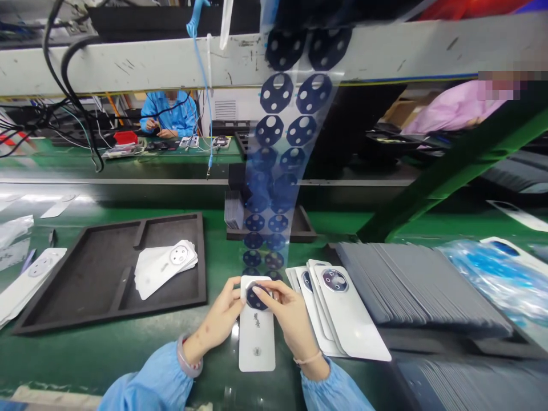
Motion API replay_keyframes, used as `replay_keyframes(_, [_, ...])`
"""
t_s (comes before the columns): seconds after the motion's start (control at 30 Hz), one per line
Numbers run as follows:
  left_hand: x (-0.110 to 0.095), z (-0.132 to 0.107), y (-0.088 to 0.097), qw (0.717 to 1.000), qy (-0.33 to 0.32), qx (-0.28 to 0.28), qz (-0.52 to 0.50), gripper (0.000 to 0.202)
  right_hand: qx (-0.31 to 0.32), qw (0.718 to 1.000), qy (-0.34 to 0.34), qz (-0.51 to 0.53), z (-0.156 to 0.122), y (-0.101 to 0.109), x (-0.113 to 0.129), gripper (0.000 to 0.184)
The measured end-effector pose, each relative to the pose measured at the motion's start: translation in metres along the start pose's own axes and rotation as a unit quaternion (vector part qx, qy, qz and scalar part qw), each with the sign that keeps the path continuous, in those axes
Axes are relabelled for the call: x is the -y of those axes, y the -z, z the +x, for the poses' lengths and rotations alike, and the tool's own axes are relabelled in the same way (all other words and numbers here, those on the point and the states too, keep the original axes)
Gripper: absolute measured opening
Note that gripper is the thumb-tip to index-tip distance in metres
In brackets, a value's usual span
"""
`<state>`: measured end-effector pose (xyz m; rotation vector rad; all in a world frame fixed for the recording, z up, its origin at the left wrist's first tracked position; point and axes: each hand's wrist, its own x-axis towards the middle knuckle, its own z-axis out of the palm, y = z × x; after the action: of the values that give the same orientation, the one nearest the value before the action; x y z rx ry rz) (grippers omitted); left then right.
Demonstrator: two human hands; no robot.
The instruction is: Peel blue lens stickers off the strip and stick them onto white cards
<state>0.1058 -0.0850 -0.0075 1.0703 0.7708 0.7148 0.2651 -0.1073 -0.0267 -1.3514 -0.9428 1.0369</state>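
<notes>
A white phone back cover (pixel 257 348) with dark printed characters lies before me on the green table. My left hand (pixel 220 319) grips its upper left edge between thumb and fingers. Over the cover's top part sits a dark octagonal film sticker (pixel 256 298) with round holes. My right hand (pixel 289 311) has its thumb on this sticker and its fingers curled at the cover's upper right edge. Just beyond, a clear strip (pixel 274 188) with two rows of the same dark octagonal stickers hangs down from the shelf to the table.
Several white back covers (pixel 349 314) lie stacked at right, beside rows of grey sheets (pixel 411 279). At left, a black divided tray (pixel 96 268) holds more white covers (pixel 165 265). A green slanted post (pixel 449 165) stands at right. Cables (pixel 75 80) hang at upper left. A person in blue (pixel 171 114) sits beyond.
</notes>
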Motion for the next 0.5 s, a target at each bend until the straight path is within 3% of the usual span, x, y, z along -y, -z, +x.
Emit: replay_keyframes(0.5, [0.0077,0.0011,0.0036,1.0,0.01,0.0,0.004,0.042,-0.008,0.999,0.022,-0.042,-0.0023,-0.002,0.003,0.026])
